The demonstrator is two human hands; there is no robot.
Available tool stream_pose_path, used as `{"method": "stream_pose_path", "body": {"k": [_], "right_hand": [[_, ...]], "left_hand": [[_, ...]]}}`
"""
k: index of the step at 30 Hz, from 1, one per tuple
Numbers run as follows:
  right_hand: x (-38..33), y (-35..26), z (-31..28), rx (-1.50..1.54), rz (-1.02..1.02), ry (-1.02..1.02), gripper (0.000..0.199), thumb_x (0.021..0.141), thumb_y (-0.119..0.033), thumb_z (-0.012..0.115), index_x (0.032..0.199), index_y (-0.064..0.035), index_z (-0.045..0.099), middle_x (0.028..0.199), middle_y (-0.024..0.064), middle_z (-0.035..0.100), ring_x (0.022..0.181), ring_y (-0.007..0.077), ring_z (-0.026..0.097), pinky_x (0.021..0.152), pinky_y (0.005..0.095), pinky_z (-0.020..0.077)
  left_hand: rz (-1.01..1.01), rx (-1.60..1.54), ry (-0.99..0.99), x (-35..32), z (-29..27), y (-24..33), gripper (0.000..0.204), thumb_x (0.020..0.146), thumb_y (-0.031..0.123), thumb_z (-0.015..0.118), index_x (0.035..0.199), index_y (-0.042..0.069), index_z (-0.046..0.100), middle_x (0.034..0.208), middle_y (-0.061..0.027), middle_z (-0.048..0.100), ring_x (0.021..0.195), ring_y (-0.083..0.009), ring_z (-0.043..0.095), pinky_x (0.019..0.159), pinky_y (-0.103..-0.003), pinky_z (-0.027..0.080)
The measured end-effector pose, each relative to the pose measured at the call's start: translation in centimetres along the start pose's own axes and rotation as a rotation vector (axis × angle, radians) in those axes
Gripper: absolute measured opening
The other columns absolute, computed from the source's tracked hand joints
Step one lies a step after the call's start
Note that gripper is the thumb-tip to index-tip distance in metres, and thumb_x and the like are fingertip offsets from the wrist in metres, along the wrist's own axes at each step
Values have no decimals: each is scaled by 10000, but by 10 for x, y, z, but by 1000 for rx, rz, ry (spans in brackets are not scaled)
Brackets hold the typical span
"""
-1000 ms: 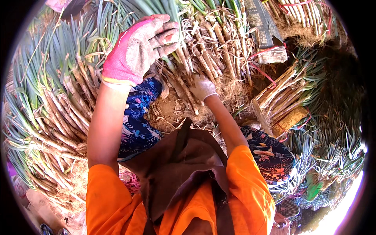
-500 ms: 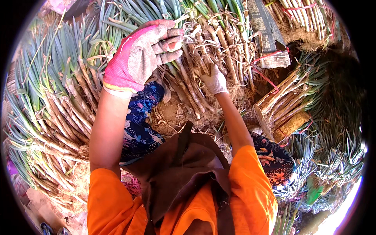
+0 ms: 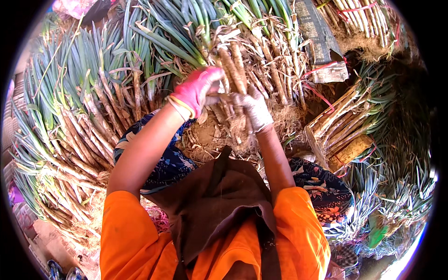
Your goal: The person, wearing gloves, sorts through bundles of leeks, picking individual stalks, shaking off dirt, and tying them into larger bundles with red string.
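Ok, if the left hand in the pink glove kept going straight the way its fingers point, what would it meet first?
The left hand points right, so it would probably first press into the dirty white-gloved right hand, which works the same muddy, rooted green-onion stalks. Depth is hard to judge here.

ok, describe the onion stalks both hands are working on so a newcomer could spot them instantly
Start from the big heap of green onions fanned across the left and top. At its near edge, just above the brown apron, the pink-gloved left hand and grey-gloved right hand meet. The stalks between them are a small cluster raised off the pile, soil-coated, roots hanging toward the person, unlike the flat-lying ones around.
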State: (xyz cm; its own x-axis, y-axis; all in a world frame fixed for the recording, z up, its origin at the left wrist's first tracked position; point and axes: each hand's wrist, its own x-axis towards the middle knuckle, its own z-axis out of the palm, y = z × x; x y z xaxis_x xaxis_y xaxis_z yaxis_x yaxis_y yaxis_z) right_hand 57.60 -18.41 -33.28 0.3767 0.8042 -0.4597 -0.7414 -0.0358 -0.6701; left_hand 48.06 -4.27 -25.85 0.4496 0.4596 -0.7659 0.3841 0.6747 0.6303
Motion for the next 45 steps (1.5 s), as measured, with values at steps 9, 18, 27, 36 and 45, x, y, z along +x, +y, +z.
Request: {"method": "stream_pose_path", "body": {"k": [9, 18, 27, 36, 45], "right_hand": [[-17, 1, 8, -221, 87, -82, 571, 797, -325, 740, 1193, 29, 532, 905, 50, 614, 783, 92, 556, 668, 251, 471], [21, 59, -116, -663, -96, 277, 506, 785, -219, 671, 1212, 35, 577, 966, 165, 685, 831, 219, 650, 756, 327, 516], [24, 75, -112, -1110, -103, 180, 478, 800, -351, 586, 1146, -23, 577, 1004, 277, 643, 954, 407, 625, 831, 461, 478], [29, 77, -104, -1175, -31, 160, 433, 805, -342, 586, 1116, -42, 598, 986, 274, 644, 944, 424, 622, 835, 480, 477], [38, 47, -125, -1336, -432, 661, 379, 779, -278, 682, 1112, -115, 601, 1090, 194, 585, 980, 386, 587, 817, 479, 504]], "left_hand": [[146, 67, -89, 46, -27, -50, 183, 876, 165, 623, 998, 37, 671, 939, -58, 663, 887, -178, 616, 839, -313, 481], [46, -165, -74, 2, 2, -8, 344, 886, 407, 590, 1020, 96, 527, 648, -30, 468, 451, -161, 414, 450, -336, 411], [4, -642, -771, -1, -48, 28, 268, 980, 175, 468, 1149, 2, 583, 640, 70, 407, 442, -18, 374, 429, -245, 389], [55, -430, -319, 8, -31, 4, 287, 871, 243, 580, 1021, -3, 572, 778, -116, 563, 745, -250, 576, 739, -392, 556], [-99, -366, -134, 22, -39, -15, 393, 895, 246, 606, 1191, 0, 527, 1114, -177, 624, 958, -337, 642, 839, -524, 543]]}}
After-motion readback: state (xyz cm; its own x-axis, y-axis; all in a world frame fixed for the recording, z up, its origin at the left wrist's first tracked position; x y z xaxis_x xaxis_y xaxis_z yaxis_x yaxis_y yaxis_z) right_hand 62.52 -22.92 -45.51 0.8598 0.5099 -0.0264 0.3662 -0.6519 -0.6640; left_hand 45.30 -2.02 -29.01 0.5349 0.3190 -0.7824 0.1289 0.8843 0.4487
